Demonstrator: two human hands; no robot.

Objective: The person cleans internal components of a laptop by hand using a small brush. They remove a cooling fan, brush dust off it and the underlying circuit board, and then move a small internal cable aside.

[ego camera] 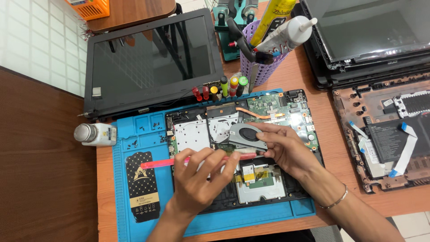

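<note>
I saw the opened laptop base (268, 148) lying on the work mat (134, 134), with its detached screen (152, 62) propped behind it and a small bottle (95, 134) just off the mat's left edge. My right hand (286, 150) held the fan (246, 136) over the middle of the base, while my left hand (201, 175), nearer me, held a brush (197, 160) lying crosswise with its head touching the fan. A tool cup (260, 62) stood behind the base, and another opened laptop (385, 130) lay to the right.
</note>
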